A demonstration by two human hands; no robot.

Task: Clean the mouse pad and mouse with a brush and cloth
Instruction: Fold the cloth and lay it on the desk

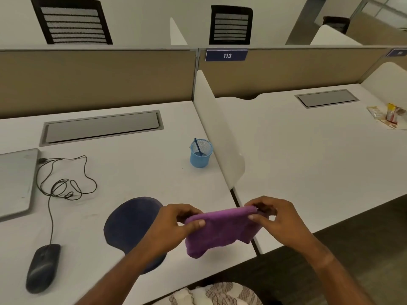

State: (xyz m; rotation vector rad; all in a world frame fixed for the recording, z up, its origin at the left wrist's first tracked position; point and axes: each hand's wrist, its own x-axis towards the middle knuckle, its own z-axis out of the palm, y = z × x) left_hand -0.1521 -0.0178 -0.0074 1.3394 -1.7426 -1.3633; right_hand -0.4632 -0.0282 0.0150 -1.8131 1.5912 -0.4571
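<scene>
Both hands hold a purple cloth point(222, 230) stretched between them above the front edge of the desk point(132, 172).

The left hand point(176, 223) pinches the cloth's left top corner between thumb and curled fingers, and the right hand point(275, 219) pinches the right top corner the same way, so the cloth hangs down folded between them. The dark blue mouse pad point(130, 221) lies on the desk just left of the hands, partly under the left forearm. The black mouse point(43, 268) sits further left near the front edge, its cable point(63, 186) looping back toward a closed laptop point(15, 181). A blue mesh cup point(200, 153) stands behind with a blue handle in it; I cannot tell if that is the brush.
</scene>
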